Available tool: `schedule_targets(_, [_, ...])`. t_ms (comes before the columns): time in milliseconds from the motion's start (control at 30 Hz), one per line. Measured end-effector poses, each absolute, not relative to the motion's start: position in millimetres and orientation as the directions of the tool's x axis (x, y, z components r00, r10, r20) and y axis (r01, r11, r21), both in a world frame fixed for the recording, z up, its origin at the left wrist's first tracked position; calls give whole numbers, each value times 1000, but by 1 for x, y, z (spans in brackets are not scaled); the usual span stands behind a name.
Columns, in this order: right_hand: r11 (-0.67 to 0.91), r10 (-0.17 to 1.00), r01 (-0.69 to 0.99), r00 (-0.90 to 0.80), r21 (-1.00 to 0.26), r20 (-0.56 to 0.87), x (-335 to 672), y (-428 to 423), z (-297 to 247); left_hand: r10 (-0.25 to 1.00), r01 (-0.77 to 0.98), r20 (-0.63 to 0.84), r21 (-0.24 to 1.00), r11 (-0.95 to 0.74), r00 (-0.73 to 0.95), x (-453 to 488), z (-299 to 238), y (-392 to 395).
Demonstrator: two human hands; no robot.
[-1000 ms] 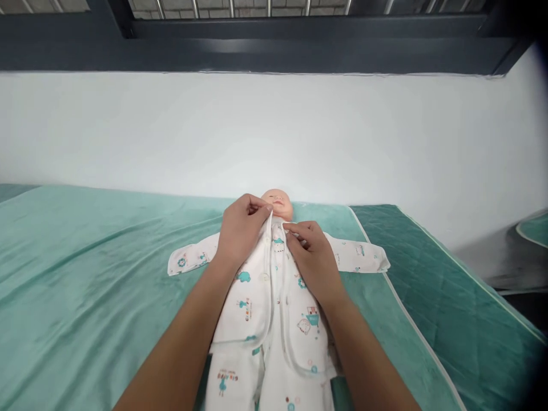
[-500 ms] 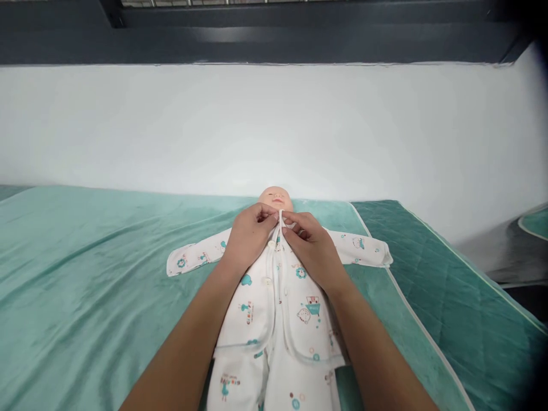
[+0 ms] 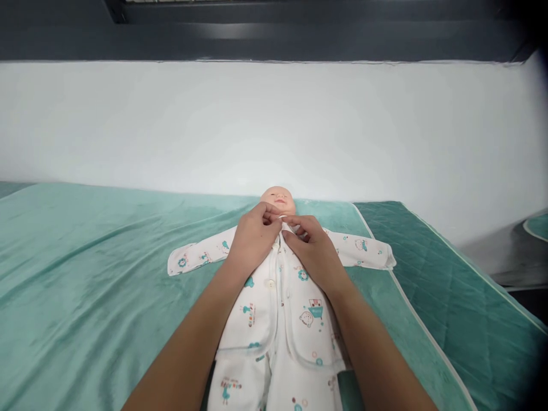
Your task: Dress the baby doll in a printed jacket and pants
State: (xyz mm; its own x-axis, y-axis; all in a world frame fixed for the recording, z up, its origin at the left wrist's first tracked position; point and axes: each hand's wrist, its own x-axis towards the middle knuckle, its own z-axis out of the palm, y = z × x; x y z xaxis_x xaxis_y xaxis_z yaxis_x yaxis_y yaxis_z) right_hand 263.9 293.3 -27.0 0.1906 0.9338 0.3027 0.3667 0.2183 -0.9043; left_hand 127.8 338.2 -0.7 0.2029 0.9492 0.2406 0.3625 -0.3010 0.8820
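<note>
A baby doll (image 3: 279, 197) lies on its back, its head toward the wall. It wears a white printed baby jacket (image 3: 257, 302) with sleeves spread to both sides, and matching trousers (image 3: 244, 385). At the collar, my left hand (image 3: 257, 231) pinches one front edge of the jacket below the doll's chin. My right hand (image 3: 309, 242) pinches the opposite edge there, the fingertips of both hands almost meeting. Below my hands the jacket front hangs apart, with a button (image 3: 270, 283) showing on the left edge. Whatever lies between my fingertips is hidden.
A light green blanket (image 3: 107, 274) with creases spreads under the doll. On the right lies a darker green quilted cover (image 3: 428, 274) with pale piping. Behind them rises a white wall (image 3: 274, 125) below a dark frame (image 3: 274, 40).
The two collar edges, held up in a narrow peak before, now lie lower and closer together under the chin. Both hands have shifted slightly down, still pinching the jacket.
</note>
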Motion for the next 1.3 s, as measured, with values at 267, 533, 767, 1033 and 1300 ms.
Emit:
schedule_targets(267, [181,929,356,243,-917,278,263,292,-28,959,492,210,825,-278,188,126,4,337])
schedule_targets(533, [186,924,360,253,-914,287,263,293,-27,963,429,161,870,-243,218,122,4,336])
schedule_targets(767, [179,919,382,265,-907,293,261,293,-27,942,517,237,791,-328,236,125,3,338])
schedule_targets(1033, [167,915,349,293,-922,276,261,292,-27,949,458,199,839,-294,245,121,-1,340])
schedule_targets(1300, [153,921,368,284,-917,267,260,292,-26,950,503,234,808,-307,205,125,0,339])
